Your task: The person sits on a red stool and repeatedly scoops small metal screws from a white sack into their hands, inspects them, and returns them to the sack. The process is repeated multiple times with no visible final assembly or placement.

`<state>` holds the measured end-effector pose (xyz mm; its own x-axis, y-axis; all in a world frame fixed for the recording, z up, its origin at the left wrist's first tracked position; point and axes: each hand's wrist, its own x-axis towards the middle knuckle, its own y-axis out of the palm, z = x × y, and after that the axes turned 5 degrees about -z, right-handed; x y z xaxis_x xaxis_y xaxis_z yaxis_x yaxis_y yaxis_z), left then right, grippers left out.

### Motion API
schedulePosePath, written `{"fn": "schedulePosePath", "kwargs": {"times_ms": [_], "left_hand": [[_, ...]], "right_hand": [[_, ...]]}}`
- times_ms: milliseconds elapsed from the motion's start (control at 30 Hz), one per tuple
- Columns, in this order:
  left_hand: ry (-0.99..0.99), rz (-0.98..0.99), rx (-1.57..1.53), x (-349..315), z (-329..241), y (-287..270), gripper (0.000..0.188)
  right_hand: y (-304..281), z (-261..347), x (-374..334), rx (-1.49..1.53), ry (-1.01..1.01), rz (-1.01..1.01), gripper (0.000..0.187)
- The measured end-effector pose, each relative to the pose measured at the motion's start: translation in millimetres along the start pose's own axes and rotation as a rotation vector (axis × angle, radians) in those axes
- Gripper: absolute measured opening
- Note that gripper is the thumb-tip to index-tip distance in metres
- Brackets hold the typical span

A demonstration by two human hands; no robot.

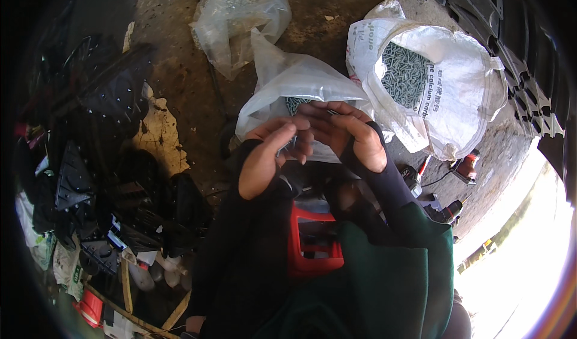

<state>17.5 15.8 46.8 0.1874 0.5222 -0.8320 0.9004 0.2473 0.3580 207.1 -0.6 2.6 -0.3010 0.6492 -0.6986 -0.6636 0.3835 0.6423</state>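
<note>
Left hand [268,151]: fingers were closed around screws [286,147] | right hand [354,136]: fingers pinched screws | clear bag [312,77], partly hidden by both hands, and white sack [463,89] beside it: many screws remained | portion done: could not be told

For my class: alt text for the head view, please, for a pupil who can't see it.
A person's left hand and right hand hold small metal fasteners by a translucent plastic bag. To the right, an open white sack holds many grey-green screws; black parts lie at left.
</note>
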Motion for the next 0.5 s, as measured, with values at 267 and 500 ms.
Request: {"fn": "schedulePosePath", "kwargs": {"times_ms": [267,500], "left_hand": [[0.116,-0.086,0.459,0,6,11,0.015],[0.445,-0.152,0.485,7,25,20,0.016]], "right_hand": [[23,-8,-5,0.103,-0.041,-0.002,0.037],[47,-8,-14,-0.076,-0.072,-0.167,0.037]]}}
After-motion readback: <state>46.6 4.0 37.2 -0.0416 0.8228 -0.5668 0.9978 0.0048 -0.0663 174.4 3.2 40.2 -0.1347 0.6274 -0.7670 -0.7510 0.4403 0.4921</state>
